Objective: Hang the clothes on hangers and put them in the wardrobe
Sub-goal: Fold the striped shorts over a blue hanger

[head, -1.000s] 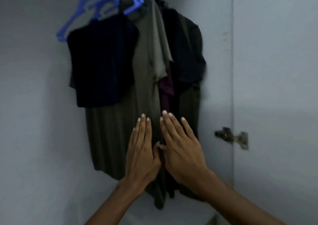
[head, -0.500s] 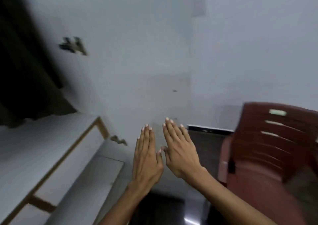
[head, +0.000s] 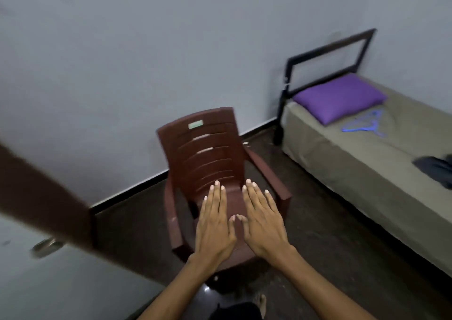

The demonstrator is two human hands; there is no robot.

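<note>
1. The left hand [head: 215,224] and the right hand [head: 263,221] are held out flat side by side in the lower centre of the frame, palms down, fingers straight, thumbs nearly meeting; neither holds anything, which suits a walk between places rather than a grasp
2. Both hands float in front of a dark red plastic chair [head: 208,158] at the centre; whether they touch it cannot be told, and they look to be simply carried ahead of the body
3. The blue hangers [head: 362,125] lie flat on the bed [head: 342,173] at the right of the frame, just below a purple pillow [head: 338,97]; they seem laid there as a ready supply within reach
4. A dark garment [head: 435,169] lies crumpled at the right edge of the frame, on the same bed and apart from the hangers; it is probably the next piece to be hung, though part of it is cut off by the frame
5. A blurred brown edge with a metal fitting [head: 46,247] crosses the lower left; likely the wardrobe's door, though too smeared to be sure
6. Judged from this, the next step calls for reaching right to the bed for a hanger and the garment
</note>
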